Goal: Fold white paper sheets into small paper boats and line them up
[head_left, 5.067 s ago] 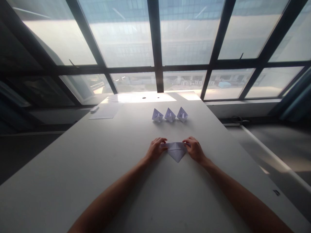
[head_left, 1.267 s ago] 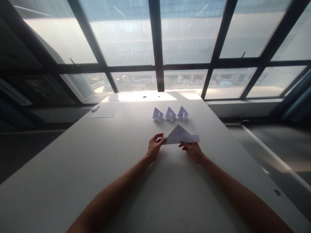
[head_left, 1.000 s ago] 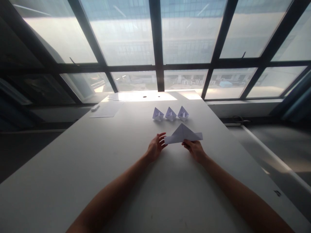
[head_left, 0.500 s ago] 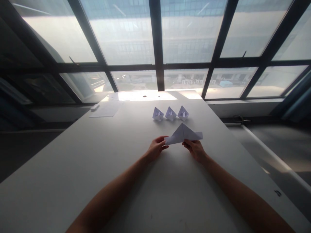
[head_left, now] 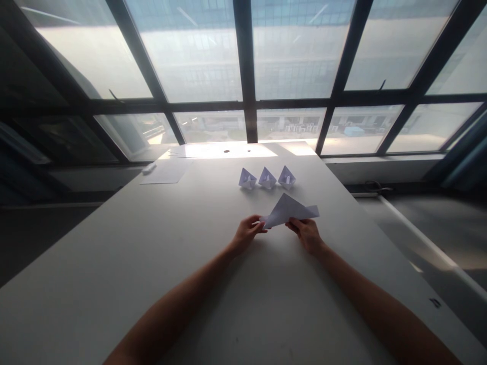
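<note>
A folded sheet of white paper [head_left: 287,209], peaked like a triangle with a narrow strip jutting out at its right end, is held up off the table between both hands. My left hand [head_left: 248,232] pinches its left corner, where a flap is bent back. My right hand [head_left: 305,233] grips the lower edge near the middle, thumb in front and fingers behind. Just beyond the paper stand three folded paper boats in a row: a left boat [head_left: 247,179], a middle boat [head_left: 267,179] and a right boat [head_left: 286,178].
The white table [head_left: 182,274] stretches to the window frame [head_left: 249,76]. Flat white sheets [head_left: 167,171] lie at the far left, with a small white object [head_left: 148,169] at their edge. Two dark holes sit near the table's far edge. A dark mark [head_left: 435,303] is at the right edge.
My left fingers have moved slightly right and bent the paper's left end back. The sheet's left edge now slants, and its right tip has shifted a little right. The boats have stayed put.
</note>
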A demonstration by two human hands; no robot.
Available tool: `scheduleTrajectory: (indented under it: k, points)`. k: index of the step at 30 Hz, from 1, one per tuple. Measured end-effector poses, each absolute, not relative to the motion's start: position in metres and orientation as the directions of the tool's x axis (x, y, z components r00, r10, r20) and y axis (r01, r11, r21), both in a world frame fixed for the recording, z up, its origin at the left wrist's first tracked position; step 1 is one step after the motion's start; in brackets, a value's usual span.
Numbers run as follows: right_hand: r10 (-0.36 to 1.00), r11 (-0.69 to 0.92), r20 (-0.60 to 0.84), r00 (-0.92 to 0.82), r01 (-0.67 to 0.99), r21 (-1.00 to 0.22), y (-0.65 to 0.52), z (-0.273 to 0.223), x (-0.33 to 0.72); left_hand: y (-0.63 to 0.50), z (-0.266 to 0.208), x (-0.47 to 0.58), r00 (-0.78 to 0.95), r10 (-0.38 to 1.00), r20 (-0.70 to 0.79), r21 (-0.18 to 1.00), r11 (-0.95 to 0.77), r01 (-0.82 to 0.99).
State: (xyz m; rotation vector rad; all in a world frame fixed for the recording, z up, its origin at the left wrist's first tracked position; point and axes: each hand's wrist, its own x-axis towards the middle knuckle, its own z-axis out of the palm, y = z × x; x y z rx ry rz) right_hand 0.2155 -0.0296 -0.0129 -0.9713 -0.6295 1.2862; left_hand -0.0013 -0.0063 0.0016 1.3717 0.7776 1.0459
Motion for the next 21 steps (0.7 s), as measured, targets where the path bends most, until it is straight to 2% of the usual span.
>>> scheduleTrajectory:
  k: [8, 21]
  points:
    - [0.972, 0.000, -0.115, 0.204, -0.490, -0.872, -0.0295, -0.0147, 0.2157, -0.0074, 0.0034, 0.0013, 0.329, 0.932, 0.149, 0.987, -0.121, -0.104]
    - [0.955, 0.003, -0.150, 0.254, -0.517, -0.856, -0.0278, -0.0146, 0.2146, -0.0095, 0.0000, 0.0020, 0.369, 0.913, 0.175, 0.972, -0.099, -0.214]
